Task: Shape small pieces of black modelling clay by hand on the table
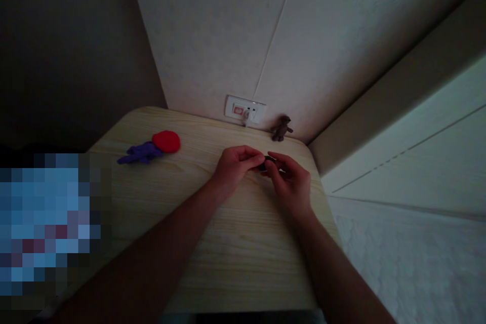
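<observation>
Between my hands is a small dark lump [267, 163] that looks like modelling clay, held just above the wooden table. My left hand [238, 164] pinches its left side with thumb and forefinger. On the other side, the thumb and fingers of my right hand [290, 179] are curled around it. Part of the lump is covered by my fingers, so its full shape is hidden. A small brown figure [281, 128], also clay-like, stands just beyond my right hand, near the wall.
On the left of the wooden table [228, 243] lie a red rounded piece [166, 142] and a jagged purple piece [142, 152], touching. A wall socket [245, 109] with a plug sits behind the table. A pale quilted surface [413, 263] is at the right; a pixelated area covers the lower left.
</observation>
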The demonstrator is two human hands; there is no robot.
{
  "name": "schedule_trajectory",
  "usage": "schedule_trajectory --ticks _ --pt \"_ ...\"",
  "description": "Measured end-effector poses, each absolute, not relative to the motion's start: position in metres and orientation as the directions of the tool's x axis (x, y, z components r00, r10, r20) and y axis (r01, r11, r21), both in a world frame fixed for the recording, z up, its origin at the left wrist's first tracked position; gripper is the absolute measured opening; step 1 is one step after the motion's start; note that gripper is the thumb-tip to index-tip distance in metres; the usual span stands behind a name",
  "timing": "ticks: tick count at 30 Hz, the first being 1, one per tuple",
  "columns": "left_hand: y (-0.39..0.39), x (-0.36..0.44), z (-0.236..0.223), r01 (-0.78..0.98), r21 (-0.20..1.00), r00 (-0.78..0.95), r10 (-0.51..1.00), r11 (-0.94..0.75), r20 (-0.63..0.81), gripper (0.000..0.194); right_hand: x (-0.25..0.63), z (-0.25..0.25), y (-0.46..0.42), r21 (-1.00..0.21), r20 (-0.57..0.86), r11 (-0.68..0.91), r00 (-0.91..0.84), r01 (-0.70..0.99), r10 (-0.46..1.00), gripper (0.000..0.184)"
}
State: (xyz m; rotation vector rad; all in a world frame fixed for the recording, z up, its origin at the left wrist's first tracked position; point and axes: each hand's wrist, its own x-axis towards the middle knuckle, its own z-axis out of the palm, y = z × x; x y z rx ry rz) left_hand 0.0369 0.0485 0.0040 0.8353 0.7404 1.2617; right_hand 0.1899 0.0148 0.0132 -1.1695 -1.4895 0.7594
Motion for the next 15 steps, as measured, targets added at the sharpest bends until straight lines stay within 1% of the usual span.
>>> schedule_trajectory --ticks 2,4,7,11,15 --pt "0.0483 0.0373 0.0047 -0.501 0.861 0.154 0.988 0.090 -0.013 0.024 0.1886 0.0122 0.0160 -0.931 0.316 0.299 0.052 0.212 0.947 0.032" --pt "0.0480 0.0373 0.0054 -0.496 0.864 0.164 0.986 0.092 -0.011 0.024 0.1875 0.0140 0.0165 -0.939 0.298 0.283 0.052 0.196 0.953 0.030" --pt "0.0479 0.0373 0.0058 -0.491 0.865 0.172 0.985 0.105 -0.022 0.023 0.1864 0.0172 0.0158 -0.942 0.282 0.267 0.047 0.204 0.958 0.030" --pt "0.0486 0.0377 0.0054 -0.504 0.856 0.170 0.985 0.112 -0.029 0.024 0.1868 0.0156 0.0145 -0.930 0.312 0.288 0.075 0.230 0.947 0.034" --pt "0.0487 0.0377 0.0047 -0.510 0.852 0.176 0.984 0.121 -0.035 0.025 0.1891 0.0144 0.0149 -0.915 0.325 0.302 0.044 0.269 0.945 0.030"
